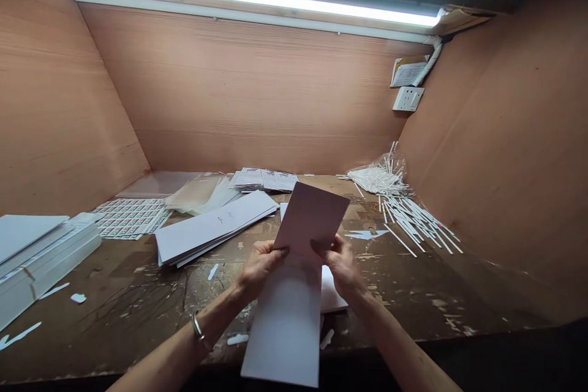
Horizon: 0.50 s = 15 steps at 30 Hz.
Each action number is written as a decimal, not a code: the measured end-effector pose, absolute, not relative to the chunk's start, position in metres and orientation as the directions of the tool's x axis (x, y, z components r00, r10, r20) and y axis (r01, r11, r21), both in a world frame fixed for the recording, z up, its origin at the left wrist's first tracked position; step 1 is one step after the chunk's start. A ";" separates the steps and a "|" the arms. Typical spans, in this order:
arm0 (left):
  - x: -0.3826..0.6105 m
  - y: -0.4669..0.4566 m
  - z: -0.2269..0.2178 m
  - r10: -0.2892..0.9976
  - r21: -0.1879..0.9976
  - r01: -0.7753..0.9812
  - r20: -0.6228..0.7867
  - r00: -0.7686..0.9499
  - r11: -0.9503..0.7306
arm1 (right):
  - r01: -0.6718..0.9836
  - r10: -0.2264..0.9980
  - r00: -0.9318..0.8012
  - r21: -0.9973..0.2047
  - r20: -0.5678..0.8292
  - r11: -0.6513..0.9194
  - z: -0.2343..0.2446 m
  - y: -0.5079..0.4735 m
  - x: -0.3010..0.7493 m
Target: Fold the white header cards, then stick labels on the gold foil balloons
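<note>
The left hand (261, 267) and the right hand (337, 263) both grasp one long white paper card (285, 331), and its upper part stands tilted above the scarred brown wooden table (114, 294). Just beyond the hands lies a loose stack of white cards (215, 226), so most cards are there and only this one is in the hands. Further right are many thin white paper sticks (416, 220), with more in a clear plastic bag (379, 168).

Bare forearms (172, 349) — metal bangle (198, 326) on the left
</note>
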State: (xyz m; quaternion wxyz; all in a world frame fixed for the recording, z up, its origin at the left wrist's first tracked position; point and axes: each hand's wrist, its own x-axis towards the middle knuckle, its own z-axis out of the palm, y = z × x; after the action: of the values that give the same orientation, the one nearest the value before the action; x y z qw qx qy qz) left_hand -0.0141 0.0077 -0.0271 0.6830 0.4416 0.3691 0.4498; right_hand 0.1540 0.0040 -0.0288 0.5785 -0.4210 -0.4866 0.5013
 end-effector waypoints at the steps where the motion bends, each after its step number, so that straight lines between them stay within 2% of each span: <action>1: -0.009 0.005 -0.030 0.950 0.925 -0.323 -0.100 0.295 0.198 | -0.225 0.996 0.032 -0.970 0.083 0.089 -0.027 0.006 0.151; 4: 0.003 -0.004 -0.035 0.970 0.909 -0.379 -0.092 0.226 0.174 | -0.301 0.998 0.052 -0.953 0.030 0.045 -0.025 0.007 0.144; 8: 0.009 -0.015 -0.031 0.986 0.942 -0.321 -0.053 0.156 0.101 | -0.308 0.997 0.070 -0.951 -0.029 -0.006 -0.022 0.000 0.139; 12: 0.010 -0.025 -0.027 0.994 0.986 -0.168 0.031 0.109 -0.012 | -0.290 0.994 0.043 -0.953 -0.103 -0.086 -0.022 -0.004 0.138; 15: 0.010 -0.035 -0.028 0.973 0.976 0.023 0.214 0.085 -0.217 | -0.295 0.994 0.072 -0.954 -0.087 -0.062 -0.029 -0.001 0.138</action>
State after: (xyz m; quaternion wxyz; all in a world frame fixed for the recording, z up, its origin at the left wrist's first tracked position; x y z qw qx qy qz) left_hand 0.0105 -0.0347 -0.0280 0.4546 0.5795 0.4299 0.5223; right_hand 0.1377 -0.0009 -0.0286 0.5698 -0.4598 -0.3801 0.5652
